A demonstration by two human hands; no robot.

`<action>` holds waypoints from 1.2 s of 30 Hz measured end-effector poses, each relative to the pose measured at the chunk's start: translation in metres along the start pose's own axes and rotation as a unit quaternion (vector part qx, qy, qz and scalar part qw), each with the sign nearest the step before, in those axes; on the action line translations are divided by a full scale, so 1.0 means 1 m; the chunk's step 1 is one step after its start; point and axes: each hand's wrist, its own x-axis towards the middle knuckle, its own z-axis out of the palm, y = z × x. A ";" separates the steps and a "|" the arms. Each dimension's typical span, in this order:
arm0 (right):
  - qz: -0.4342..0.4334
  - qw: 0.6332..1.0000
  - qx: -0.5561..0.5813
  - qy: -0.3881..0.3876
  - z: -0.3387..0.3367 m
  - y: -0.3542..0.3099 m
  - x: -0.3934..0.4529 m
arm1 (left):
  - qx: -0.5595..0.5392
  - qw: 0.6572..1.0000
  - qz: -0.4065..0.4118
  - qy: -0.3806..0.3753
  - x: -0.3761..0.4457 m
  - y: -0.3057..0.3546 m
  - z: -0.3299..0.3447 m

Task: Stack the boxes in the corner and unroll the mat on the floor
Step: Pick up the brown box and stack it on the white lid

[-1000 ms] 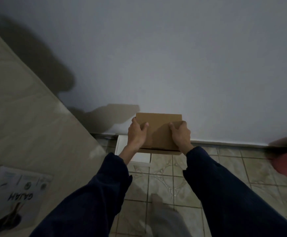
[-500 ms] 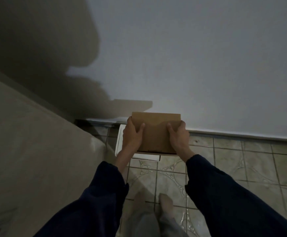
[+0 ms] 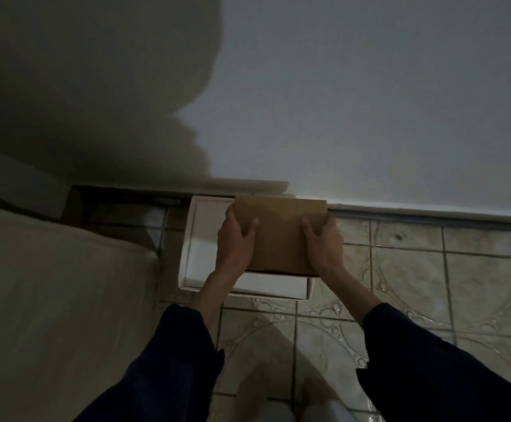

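A flat brown cardboard box (image 3: 280, 236) is held between both hands over a white box (image 3: 202, 239) that lies on the tiled floor against the wall. My left hand (image 3: 236, 242) grips the brown box's left side, thumb on top. My right hand (image 3: 323, 242) grips its right side the same way. The brown box covers the right part of the white box; whether it rests on the white box I cannot tell. No mat is in view.
A beige mattress or bed (image 3: 59, 300) fills the left side, next to the white box. The white wall (image 3: 370, 102) and its skirting (image 3: 431, 211) run behind the boxes. Patterned floor tiles (image 3: 431, 284) extend to the right. My bare feet (image 3: 266, 394) stand below.
Both hands have lowered the brown box down toward the white box on the floor. The view has tilted down and come closer to the corner.
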 end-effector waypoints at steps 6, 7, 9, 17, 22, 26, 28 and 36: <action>-0.005 1.000 0.001 -0.003 0.026 0.027 0.032 | -0.002 1.000 -0.005 0.007 0.031 -0.030 0.026; -0.005 1.000 0.001 -0.008 0.029 0.030 0.035 | -0.007 1.000 -0.007 0.005 0.034 -0.034 0.027; -0.004 1.000 0.004 -0.012 0.034 0.032 0.039 | -0.016 1.000 -0.006 0.001 0.039 -0.040 0.029; -0.004 1.000 0.018 0.018 0.042 0.033 0.045 | -0.018 1.000 0.003 -0.019 0.053 -0.043 0.032; 0.011 1.000 0.006 0.013 0.040 0.032 0.044 | -0.035 0.998 -0.017 -0.050 0.056 -0.040 0.028; 0.011 0.999 -0.015 0.027 0.032 0.021 0.031 | -0.013 0.998 -0.046 -0.040 0.037 -0.037 0.017; 0.015 0.999 -0.024 0.027 0.024 0.011 0.020 | 0.014 0.998 -0.042 -0.044 0.024 -0.028 0.008; 0.032 0.999 -0.003 -0.026 -0.035 -0.067 -0.045 | 0.094 0.989 0.001 -0.111 -0.034 0.062 -0.048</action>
